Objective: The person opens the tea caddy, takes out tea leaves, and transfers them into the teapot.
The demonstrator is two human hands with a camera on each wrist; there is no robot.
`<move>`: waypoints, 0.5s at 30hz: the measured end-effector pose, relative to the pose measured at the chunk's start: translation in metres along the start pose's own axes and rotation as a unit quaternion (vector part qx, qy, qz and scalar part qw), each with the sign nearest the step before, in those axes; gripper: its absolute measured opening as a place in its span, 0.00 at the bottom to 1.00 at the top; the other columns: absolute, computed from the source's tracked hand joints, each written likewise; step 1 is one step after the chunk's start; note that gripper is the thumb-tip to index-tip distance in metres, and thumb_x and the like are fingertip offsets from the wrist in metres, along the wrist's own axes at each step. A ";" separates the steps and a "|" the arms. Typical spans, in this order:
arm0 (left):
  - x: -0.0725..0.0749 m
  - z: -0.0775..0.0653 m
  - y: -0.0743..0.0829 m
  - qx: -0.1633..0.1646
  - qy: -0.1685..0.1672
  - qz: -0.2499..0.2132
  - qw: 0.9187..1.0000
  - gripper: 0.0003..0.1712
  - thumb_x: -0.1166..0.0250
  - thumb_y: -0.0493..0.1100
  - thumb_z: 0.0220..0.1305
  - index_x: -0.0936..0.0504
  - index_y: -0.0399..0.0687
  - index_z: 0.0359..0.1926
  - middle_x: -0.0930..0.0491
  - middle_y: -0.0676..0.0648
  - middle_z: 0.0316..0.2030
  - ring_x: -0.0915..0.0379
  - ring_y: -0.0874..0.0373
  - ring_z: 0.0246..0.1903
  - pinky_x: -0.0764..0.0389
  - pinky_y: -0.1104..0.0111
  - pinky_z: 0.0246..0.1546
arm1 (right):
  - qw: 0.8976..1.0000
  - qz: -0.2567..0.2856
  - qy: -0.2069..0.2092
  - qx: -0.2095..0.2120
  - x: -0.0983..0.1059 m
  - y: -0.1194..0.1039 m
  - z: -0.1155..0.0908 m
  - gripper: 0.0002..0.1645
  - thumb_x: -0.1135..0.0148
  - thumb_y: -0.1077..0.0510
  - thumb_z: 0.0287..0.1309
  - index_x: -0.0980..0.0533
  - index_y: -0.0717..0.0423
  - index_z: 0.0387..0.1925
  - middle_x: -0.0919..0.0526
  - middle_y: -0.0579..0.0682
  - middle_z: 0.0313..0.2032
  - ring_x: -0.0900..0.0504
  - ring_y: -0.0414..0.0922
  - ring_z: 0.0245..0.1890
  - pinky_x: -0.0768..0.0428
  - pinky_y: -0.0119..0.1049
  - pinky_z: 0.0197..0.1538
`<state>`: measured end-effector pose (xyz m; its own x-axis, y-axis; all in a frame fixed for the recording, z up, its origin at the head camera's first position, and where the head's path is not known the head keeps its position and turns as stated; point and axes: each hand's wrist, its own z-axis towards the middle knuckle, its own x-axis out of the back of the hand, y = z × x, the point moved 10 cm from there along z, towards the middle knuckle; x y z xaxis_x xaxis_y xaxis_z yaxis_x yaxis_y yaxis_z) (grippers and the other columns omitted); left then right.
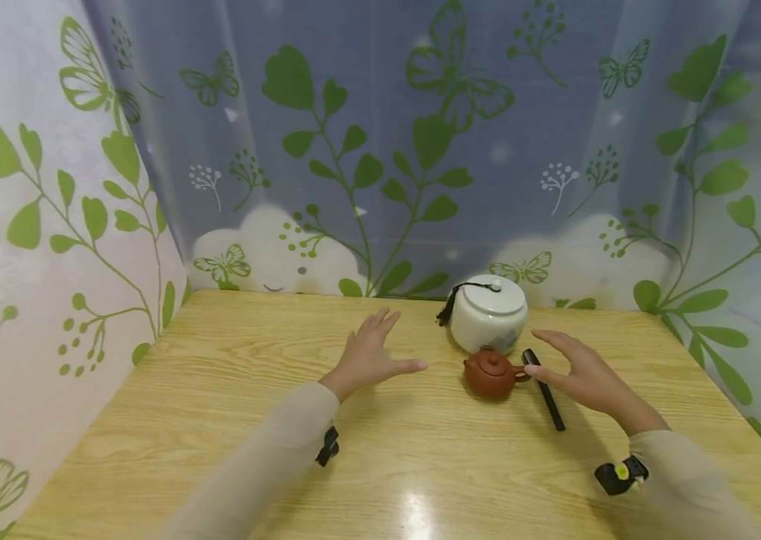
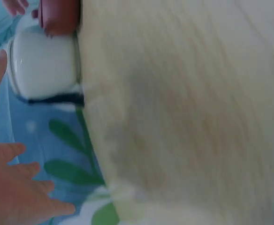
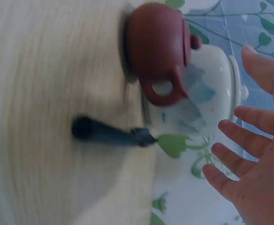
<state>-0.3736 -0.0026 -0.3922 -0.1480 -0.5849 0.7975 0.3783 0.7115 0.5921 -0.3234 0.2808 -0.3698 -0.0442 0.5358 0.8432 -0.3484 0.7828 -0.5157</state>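
A reddish-brown clay teapot (image 1: 490,376) stands on the table, its handle pointing right. Just behind it is a white lidded jar (image 1: 488,319) with a black tassel hanging at its left. To the teapot's right lies a slim black stick-like object (image 1: 545,394), which the right wrist view also shows beside the handle. My right hand (image 1: 583,375) hovers over this side, fingers spread and holding nothing; its thumb overlaps the teapot handle in the head view. My left hand (image 1: 368,356), likewise spread and holding nothing, is held left of the teapot, apart from it.
A light wood-grain table (image 1: 218,360) reaches back to a blue curtain (image 1: 380,150) printed with green leaves and butterflies. Pale printed curtains flank both sides. Each wrist wears a black strap device, such as the one on the right (image 1: 617,476).
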 end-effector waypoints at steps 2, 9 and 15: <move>-0.012 0.003 0.008 -0.004 -0.006 -0.009 1.000 0.59 0.31 0.68 0.49 0.47 0.50 0.75 0.51 0.44 0.74 0.59 0.43 0.73 0.56 0.37 0.67 | 1.000 0.011 0.004 0.006 -0.006 -0.001 0.002 0.42 0.39 0.44 0.63 0.39 0.63 0.69 0.37 0.68 0.66 0.38 0.67 0.64 0.33 0.65 0.57; -0.053 0.010 0.035 -0.007 -0.024 -0.070 0.997 0.57 0.27 0.63 0.49 0.42 0.43 0.73 0.45 0.42 0.72 0.49 0.45 0.71 0.46 0.46 0.68 | 0.998 0.028 0.035 0.039 -0.021 -0.011 0.009 0.34 0.37 0.49 0.61 0.31 0.65 0.63 0.28 0.64 0.60 0.28 0.63 0.58 0.23 0.57 0.51; -0.084 0.014 0.052 -0.006 -0.031 -0.129 0.991 0.55 0.26 0.61 0.49 0.40 0.43 0.71 0.38 0.43 0.69 0.37 0.46 0.65 0.29 0.55 0.60 | 0.997 0.045 0.058 0.037 -0.027 -0.014 0.015 0.28 0.35 0.52 0.60 0.25 0.63 0.58 0.23 0.62 0.54 0.22 0.60 0.49 0.19 0.49 0.45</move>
<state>-0.3545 0.0892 -0.4268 -0.2976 -0.7209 0.6259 0.3307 0.5372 0.7759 -0.3311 0.2500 -0.3832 0.0296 0.6393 0.7684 -0.4164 0.7067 -0.5720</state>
